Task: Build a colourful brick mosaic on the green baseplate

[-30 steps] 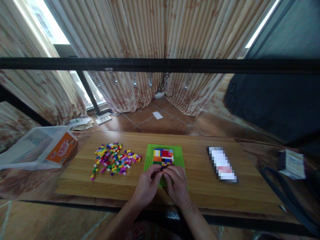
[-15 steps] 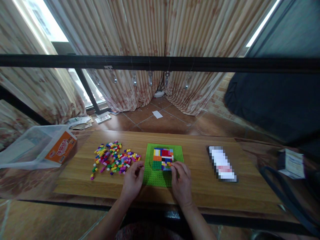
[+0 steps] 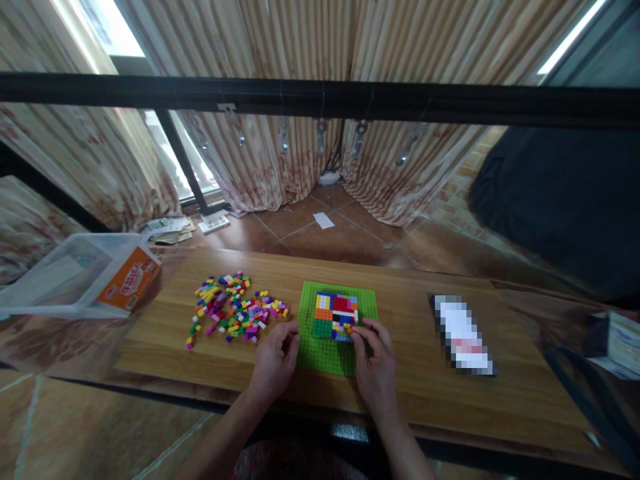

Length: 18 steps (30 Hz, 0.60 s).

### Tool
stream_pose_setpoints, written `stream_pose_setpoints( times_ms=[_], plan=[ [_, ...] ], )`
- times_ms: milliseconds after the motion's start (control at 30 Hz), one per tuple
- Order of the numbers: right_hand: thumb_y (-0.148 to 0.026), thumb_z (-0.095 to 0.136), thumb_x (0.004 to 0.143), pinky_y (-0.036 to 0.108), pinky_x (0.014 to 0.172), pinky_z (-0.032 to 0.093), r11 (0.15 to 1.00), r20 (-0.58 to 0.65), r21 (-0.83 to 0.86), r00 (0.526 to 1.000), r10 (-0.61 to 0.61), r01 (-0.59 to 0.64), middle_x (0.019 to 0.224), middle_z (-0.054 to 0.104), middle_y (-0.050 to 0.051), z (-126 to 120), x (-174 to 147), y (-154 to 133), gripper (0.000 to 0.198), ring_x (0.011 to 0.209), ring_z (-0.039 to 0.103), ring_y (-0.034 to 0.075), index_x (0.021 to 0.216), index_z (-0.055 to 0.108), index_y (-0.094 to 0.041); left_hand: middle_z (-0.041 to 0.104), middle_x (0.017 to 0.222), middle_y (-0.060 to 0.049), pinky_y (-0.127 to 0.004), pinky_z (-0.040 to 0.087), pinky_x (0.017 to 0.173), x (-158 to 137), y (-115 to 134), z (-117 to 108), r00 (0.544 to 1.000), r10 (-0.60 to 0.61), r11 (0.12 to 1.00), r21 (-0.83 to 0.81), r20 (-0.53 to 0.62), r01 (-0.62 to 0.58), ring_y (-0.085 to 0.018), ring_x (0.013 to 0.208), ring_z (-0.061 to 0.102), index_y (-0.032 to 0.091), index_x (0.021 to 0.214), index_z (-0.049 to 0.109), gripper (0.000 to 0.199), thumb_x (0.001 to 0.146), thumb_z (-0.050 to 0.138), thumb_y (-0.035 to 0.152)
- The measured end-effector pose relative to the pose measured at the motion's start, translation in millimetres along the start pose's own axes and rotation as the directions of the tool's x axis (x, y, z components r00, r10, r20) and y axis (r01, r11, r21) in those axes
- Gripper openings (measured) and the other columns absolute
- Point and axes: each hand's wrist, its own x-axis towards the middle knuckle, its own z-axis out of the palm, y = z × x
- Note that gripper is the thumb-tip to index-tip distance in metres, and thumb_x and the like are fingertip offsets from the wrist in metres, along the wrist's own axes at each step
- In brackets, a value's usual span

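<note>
A green baseplate (image 3: 320,360) lies on the wooden table and bears a low square of multicoloured toy bricks (image 3: 324,315). My right hand (image 3: 377,363) is at the near right corner of this build, its thumb and a finger closing at a small orange brick (image 3: 351,329). The fingertips partly hide that brick. At the plate's left edge rests my left hand (image 3: 275,360), fingers curled and thumb against them; whether anything is inside cannot be seen. Left of it spreads a loose pile of small bricks (image 3: 233,313) in many colours.
A phone (image 3: 463,337) with a blurred screen lies on the right of the table (image 3: 410,393). A clear plastic bin (image 3: 95,287) with an orange label stands off the left end. A dark rail (image 3: 300,100) crosses beyond the table, before curtains.
The view has shifted, so the table scene sits further right. My right hand's fingers have spread slightly at the build's corner. My left hand keeps its curled pose beside the plate.
</note>
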Motion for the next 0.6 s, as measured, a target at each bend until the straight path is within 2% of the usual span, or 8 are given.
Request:
stream_pose_setpoints(
  times_ms=[167, 300, 600],
  plan=[
    [-0.033, 0.054, 0.090, 0.047, 0.096, 0.043, 0.999, 0.018, 0.027, 1.000, 0.020, -0.021, 0.117, 0.057, 0.010, 3.4, 0.0, 3.8, 0.019, 0.109, 0.054, 0.023, 0.093, 0.069, -0.022, 0.068, 0.091, -0.005, -0.030, 0.051, 0.079, 0.2, 0.8, 1.1, 1.000, 0.017, 0.999, 0.043, -0.003, -0.017, -0.017, 0.087, 0.064, 0.019, 0.097, 0.061, 0.016, 0.088, 0.049, 0.021],
    [-0.035, 0.059, 0.086, 0.045, 0.096, 0.042, 0.991, 0.001, 0.082, 0.995, 0.103, -0.102, 0.118, 0.056, 0.008, 4.8, 2.8, 7.4, 0.016, 0.110, 0.054, 0.023, 0.089, 0.070, -0.023, 0.068, 0.093, -0.005, -0.030, 0.051, 0.080, 0.2, 1.3, 1.2, 1.000, 0.023, 0.998, 0.064, 0.012, -0.024, -0.017, 0.088, 0.064, 0.020, 0.097, 0.061, 0.016, 0.088, 0.048, 0.021],
    [-0.036, 0.069, 0.076, 0.043, 0.090, 0.044, 0.966, 0.023, 0.093, 0.971, 0.240, -0.241, 0.106, 0.062, 0.008, 5.0, 15.9, 10.9, 0.019, 0.099, 0.058, 0.023, 0.086, 0.069, -0.021, 0.069, 0.093, -0.005, -0.031, 0.051, 0.080, 1.0, 5.3, -0.2, 1.000, 0.023, 0.997, 0.075, 0.019, -0.025, -0.018, 0.089, 0.064, 0.021, 0.092, 0.062, 0.015, 0.088, 0.047, 0.022]
  ],
)
